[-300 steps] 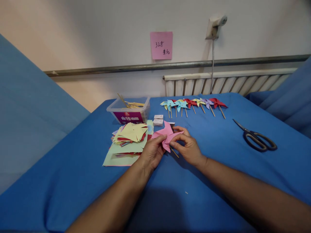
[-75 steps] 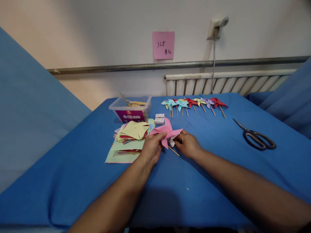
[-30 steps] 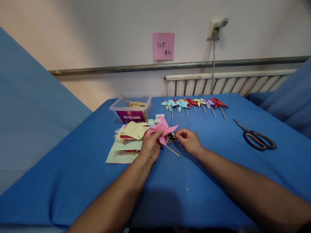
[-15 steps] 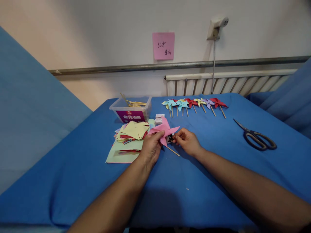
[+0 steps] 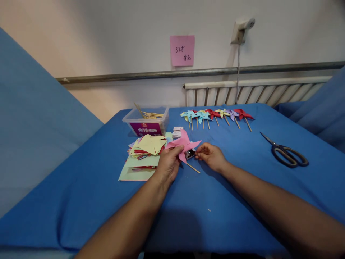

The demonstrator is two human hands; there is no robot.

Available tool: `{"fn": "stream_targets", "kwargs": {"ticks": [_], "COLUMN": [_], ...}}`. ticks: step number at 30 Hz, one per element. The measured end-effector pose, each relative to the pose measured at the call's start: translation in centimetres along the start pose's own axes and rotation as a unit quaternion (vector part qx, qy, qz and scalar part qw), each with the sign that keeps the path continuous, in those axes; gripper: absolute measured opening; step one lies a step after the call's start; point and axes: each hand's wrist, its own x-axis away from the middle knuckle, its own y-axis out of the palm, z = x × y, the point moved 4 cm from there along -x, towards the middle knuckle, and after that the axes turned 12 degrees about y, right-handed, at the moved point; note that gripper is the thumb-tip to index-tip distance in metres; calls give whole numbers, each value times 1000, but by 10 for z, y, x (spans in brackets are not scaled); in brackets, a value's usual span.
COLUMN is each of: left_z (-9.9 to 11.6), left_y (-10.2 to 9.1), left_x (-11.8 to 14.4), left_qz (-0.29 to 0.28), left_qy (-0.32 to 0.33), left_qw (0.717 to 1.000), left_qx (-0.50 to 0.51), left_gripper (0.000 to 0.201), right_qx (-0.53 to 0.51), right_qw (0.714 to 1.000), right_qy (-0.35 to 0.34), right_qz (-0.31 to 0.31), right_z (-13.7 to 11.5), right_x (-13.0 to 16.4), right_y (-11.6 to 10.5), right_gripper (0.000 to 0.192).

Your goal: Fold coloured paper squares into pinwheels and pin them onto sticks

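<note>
A pink paper pinwheel (image 5: 184,142) is pinched at its middle by my left hand (image 5: 169,162), thumb on top. Its thin wooden stick (image 5: 193,168) slants down to the right. Just beyond the pinwheel's lower right blade lies a small dark, shiny object (image 5: 191,154), partly hidden and too small to name. The closed fingertips of my right hand (image 5: 211,156) are at that object's right edge. Whatever those fingers pinch, if anything, is not visible.
Left of the pinwheel lies a stack of cut coloured paper (image 5: 147,145). Behind it stands a clear plastic box (image 5: 125,118) with wooden sticks, beside small white boxes (image 5: 177,132). Several finished pinwheels (image 5: 212,114) lie at the back. Scissors (image 5: 285,153) rest on the right.
My right hand has shifted slightly to the right, away from the pinwheel, and more of the dark object shows. My left hand keeps its hold on the pink pinwheel.
</note>
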Motion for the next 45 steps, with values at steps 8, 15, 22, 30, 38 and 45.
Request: {"fn": "stream_targets", "kwargs": {"ticks": [8,15,22,30,38,45], "left_z": [2,0,-3,-5,-4,-3], "left_y": [2,2,2,2,1,2], "left_x": [1,0,2,1,2,3], "left_qz": [-12,-12,-21,-25,-23,-22], "left_qy": [-3,-5,-16,-21,-20,-17], "left_qw": [1000,1000,1000,999,999,1000], "left_qx": [1,7,-4,-9,-10,-14], "left_gripper": [22,27,26,28,28,27], "right_qx": [294,476,487,450,446,473], "right_qw": [949,865,864,884,886,866], "right_qy": [-98,-153,-125,-125,-127,-155], "right_qz": [55,29,40,21,29,43], "right_z": [-9,-26,-27,-22,-20,-25], "right_x": [9,26,27,22,20,24], "right_y": [-5,18,19,16,13,16], "right_gripper": [8,32,24,15,18,15]}}
